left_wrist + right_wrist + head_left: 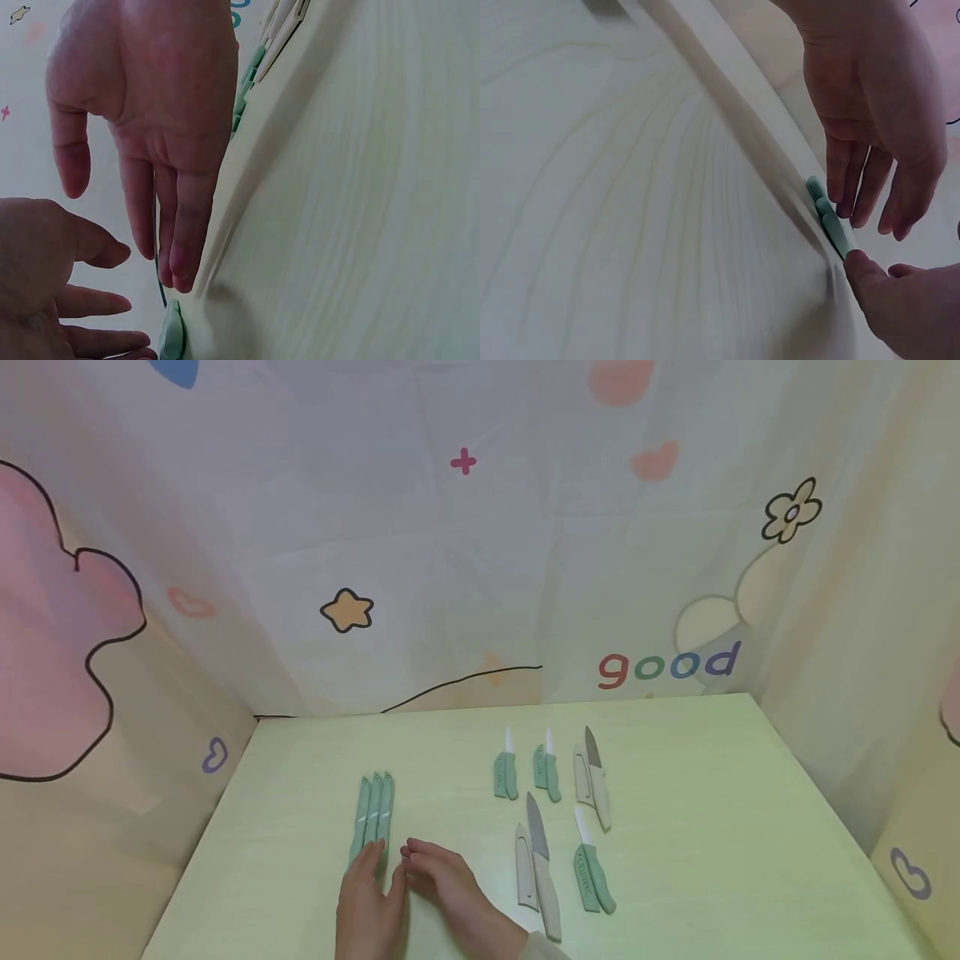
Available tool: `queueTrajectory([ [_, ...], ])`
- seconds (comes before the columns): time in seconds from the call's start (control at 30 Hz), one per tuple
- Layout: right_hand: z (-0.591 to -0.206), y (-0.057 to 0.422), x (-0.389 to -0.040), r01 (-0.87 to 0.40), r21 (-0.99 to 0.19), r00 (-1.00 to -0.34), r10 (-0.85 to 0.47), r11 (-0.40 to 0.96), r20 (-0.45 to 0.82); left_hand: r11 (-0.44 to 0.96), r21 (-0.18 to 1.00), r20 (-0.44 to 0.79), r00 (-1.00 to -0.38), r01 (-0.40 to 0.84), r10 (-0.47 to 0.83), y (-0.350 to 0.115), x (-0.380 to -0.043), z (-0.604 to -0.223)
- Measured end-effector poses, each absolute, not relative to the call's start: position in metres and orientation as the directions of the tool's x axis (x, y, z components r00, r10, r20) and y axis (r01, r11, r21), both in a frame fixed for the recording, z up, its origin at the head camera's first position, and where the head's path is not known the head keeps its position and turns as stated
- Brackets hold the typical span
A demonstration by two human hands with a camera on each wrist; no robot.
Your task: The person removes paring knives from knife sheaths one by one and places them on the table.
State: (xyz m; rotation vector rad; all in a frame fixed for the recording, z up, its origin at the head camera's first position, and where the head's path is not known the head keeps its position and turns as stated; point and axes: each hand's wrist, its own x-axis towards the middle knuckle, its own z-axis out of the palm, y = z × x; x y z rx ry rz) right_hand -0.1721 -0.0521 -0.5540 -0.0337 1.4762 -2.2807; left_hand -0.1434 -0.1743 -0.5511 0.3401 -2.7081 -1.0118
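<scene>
Three green sheathed knives (pixel 376 810) lie side by side on the left part of the table. My left hand (pixel 369 902) is at their near ends, its fingers covering part of the handles in the head view; whether they touch cannot be told. Just to the right, my right hand (pixel 461 893) holds nothing, its fingers pointing toward the left hand. The right wrist view shows the green knife handles (pixel 829 214) close to the left hand's fingertips (pixel 847 214). Both hands have fairly straight fingers, and their palms face each other.
Right of my hands lie unsheathed knives, each beside its cover: green-handled ones with white blades (pixel 551 777) (pixel 596 877) and beige-handled ones with grey blades (pixel 546 877) (pixel 597 785). A printed cloth (pixel 420 527) surrounds the pale table (pixel 697 810) at back and sides.
</scene>
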Motion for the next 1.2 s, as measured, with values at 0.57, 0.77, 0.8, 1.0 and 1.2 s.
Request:
queueTrajectory([
  [0.57,-0.558,-0.066,-0.178,0.376,-0.866,-0.881,-0.416,-0.331,-0.224,0.744,0.663,0.148,-0.961,-0.08,-0.235,-0.17,-0.147,-0.552],
  [0.77,-0.562,-0.065,-0.178,0.36,-0.885,-0.887,-0.403,-0.294,-0.227,0.747,0.658,0.141,-0.958,-0.097,-0.248,-0.17,-0.149,-0.553],
  [0.8,-0.562,-0.064,-0.178,0.361,-0.887,-0.887,-0.401,-0.29,-0.23,0.749,0.655,0.137,-0.959,-0.099,-0.246,-0.17,-0.15,-0.553],
  [1.0,-0.557,-0.056,-0.176,0.373,-0.881,-0.887,-0.391,-0.291,-0.246,0.757,0.645,0.116,-0.967,-0.101,-0.228,-0.17,-0.153,-0.553],
  [1.2,-0.558,-0.053,-0.177,0.37,-0.894,-0.888,-0.377,-0.251,-0.262,0.725,0.668,0.071,-0.957,-0.164,-0.282,-0.169,-0.158,-0.555],
])
